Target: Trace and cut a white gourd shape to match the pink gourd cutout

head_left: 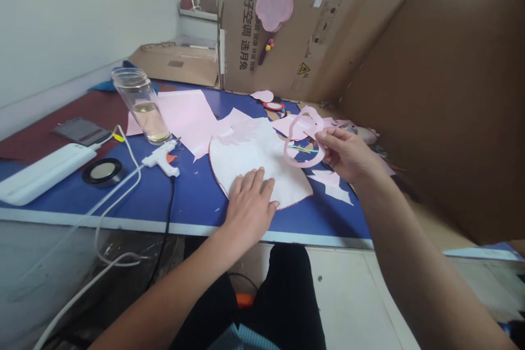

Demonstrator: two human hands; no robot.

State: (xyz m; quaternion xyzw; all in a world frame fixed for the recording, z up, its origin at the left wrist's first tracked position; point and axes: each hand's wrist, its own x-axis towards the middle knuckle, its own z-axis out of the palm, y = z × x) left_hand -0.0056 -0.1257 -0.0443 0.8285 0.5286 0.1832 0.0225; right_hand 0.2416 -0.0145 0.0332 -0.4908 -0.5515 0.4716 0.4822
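Note:
My left hand [251, 203] lies flat, fingers spread, on a white rounded sheet [246, 161] with a thin reddish edge. Between the thumb and fingers of my right hand [346, 152] is a pink ring-shaped cutout [290, 154], held up above the table at the sheet's right side. A pale pink patch [240, 132] covers the far part of the white sheet. Pink sheets [186, 115] lie beyond it to the left, and pink and white scraps [338, 192] are scattered under and beyond my right hand.
At the left stand a glass bottle [150, 117] with some liquid, a glue gun [163, 158], a tape roll [102, 171] and a white power bank [45, 172] with cables. Cardboard panels [394, 65] wall the back and right. A pink fruit-shaped ornament [274, 5] hangs there.

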